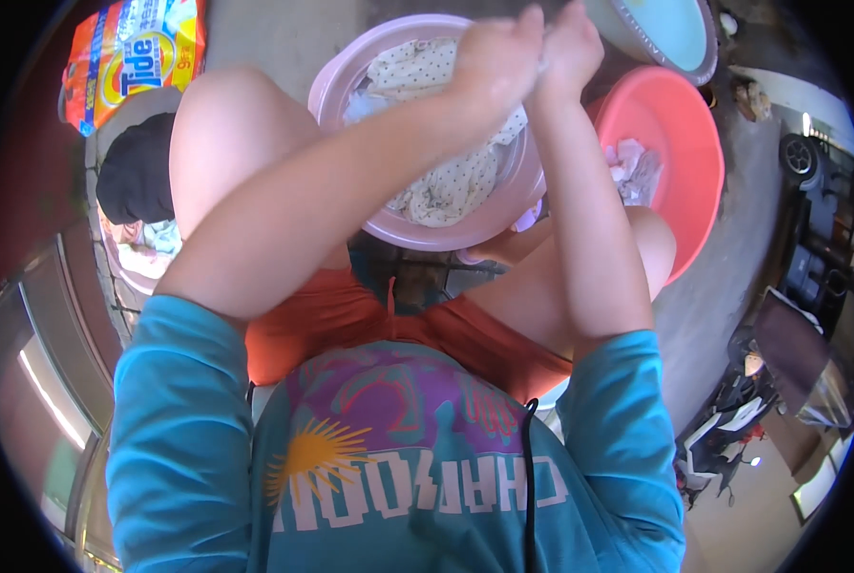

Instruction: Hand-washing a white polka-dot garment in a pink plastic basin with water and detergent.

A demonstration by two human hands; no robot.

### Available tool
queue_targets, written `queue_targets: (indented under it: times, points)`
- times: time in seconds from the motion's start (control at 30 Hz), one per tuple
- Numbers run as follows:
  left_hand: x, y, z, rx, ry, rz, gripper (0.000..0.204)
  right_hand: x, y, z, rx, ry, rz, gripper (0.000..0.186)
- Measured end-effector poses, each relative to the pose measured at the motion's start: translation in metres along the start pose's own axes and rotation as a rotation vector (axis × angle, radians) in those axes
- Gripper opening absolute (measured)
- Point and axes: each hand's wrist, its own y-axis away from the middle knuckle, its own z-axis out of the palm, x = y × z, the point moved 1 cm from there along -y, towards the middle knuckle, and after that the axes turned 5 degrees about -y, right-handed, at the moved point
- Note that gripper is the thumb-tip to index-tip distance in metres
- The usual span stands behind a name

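The left hand (496, 72) and right hand (565, 57) are hovering close together by the pink tub's (436, 236) rim (gripping anything, I cannot tell), so drips could be missing the cloth (451, 191) lying inside.

Cloth (451, 191) in basin (427, 234), tub (694, 158) alongside (right)
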Motion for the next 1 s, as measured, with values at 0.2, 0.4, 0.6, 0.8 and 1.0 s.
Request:
queue_targets:
  times: [0.2,0.4,0.6,0.8,1.0]
  points:
    - [0.028,-0.009,-0.032,-0.107,0.277,-0.240,0.043,-0.006,-0.010,-0.008,0.002,0.005,0.048,0.034]
    - [0.014,-0.009,-0.018,0.200,0.341,-0.150,0.047,0.006,-0.011,-0.008,-0.023,0.112,0.105,0.036]
    - [0.008,0.027,-0.008,0.591,0.049,0.122,0.037,-0.008,0.034,0.020,-0.178,0.040,-0.105,0.035]
    - [0.009,-0.016,-0.015,-0.157,0.506,-0.309,0.030,0.010,-0.005,0.000,0.104,-0.098,0.062,0.034]
    - [0.035,0.004,-0.016,-0.089,0.377,-0.263,0.038,0.021,-0.035,-0.016,0.109,0.056,0.009,0.034]
